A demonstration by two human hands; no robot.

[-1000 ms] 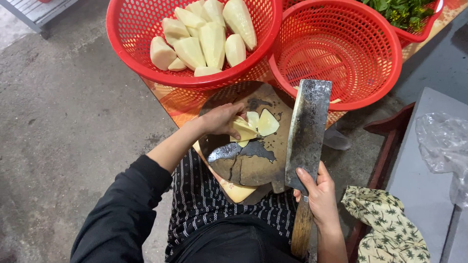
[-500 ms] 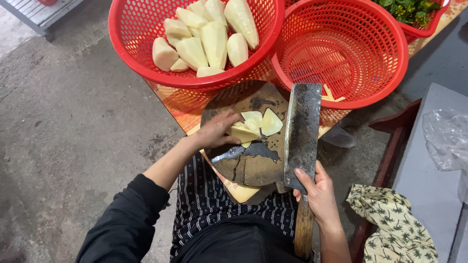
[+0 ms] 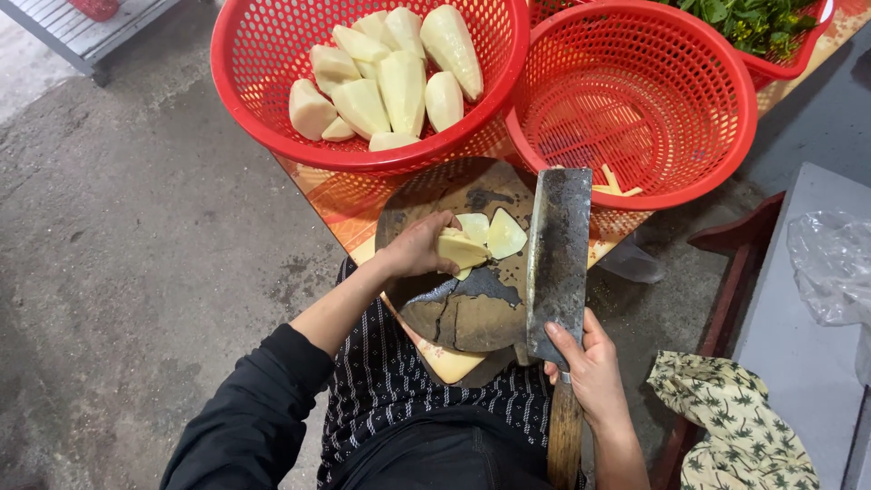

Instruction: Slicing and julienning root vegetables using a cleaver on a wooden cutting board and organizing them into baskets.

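My left hand (image 3: 419,247) presses on pale yellow vegetable slices (image 3: 483,240) lying on a round dark cracked chopping board (image 3: 458,308). My right hand (image 3: 592,372) grips the wooden handle of a big rectangular cleaver (image 3: 557,259), whose blade is held flat above the board's right edge, just right of the slices. A red basket (image 3: 272,118) beyond the board holds several peeled pale wedges (image 3: 390,77). A second red basket (image 3: 717,136) to the right holds a few thin cut strips (image 3: 613,184).
A third red basket with leafy greens (image 3: 758,20) sits at the top right. The baskets rest on an orange patterned table (image 3: 336,204). A patterned cloth (image 3: 735,426) and a clear plastic bag (image 3: 830,268) lie at the right. Grey concrete floor is on the left.
My left hand has drawn the slices together and shifted slightly toward me on the board. The cleaver has stayed raised at the board's right side.
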